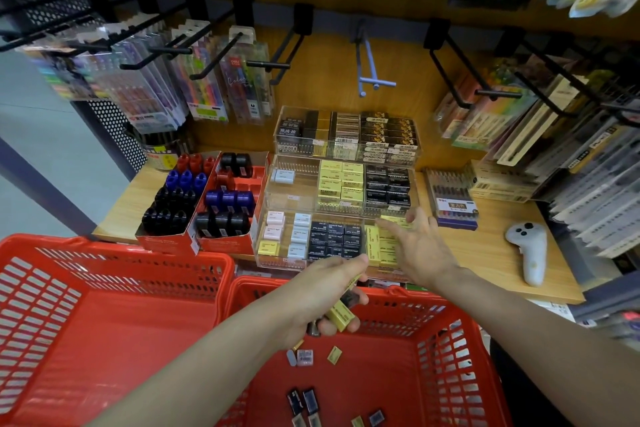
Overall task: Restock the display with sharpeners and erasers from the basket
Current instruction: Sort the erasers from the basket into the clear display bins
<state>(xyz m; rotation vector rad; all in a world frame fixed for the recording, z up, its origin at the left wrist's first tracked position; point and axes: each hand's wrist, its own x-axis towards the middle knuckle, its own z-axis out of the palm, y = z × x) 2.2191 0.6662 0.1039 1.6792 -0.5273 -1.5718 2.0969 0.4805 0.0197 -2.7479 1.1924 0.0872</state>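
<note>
My left hand [322, 298] hovers over the right red basket [446, 357] and grips several erasers, a yellow eraser [341, 315] sticking out below the fingers. My right hand [420, 246] reaches with relaxed fingers over the yellow erasers in the front right compartment of the clear tiered eraser display [277, 263]; whether it holds one I cannot tell. Loose erasers [304, 357] lie on the basket floor. Red cartons of sharpeners [221, 218] in black, blue and red stand left of the display.
A second red basket [86, 322] sits at the left, nothing visible in it. A white controller [530, 253] lies on the wooden shelf at the right, beside a pen box [453, 204]. Pen packs hang on black hooks [270, 64] above the display.
</note>
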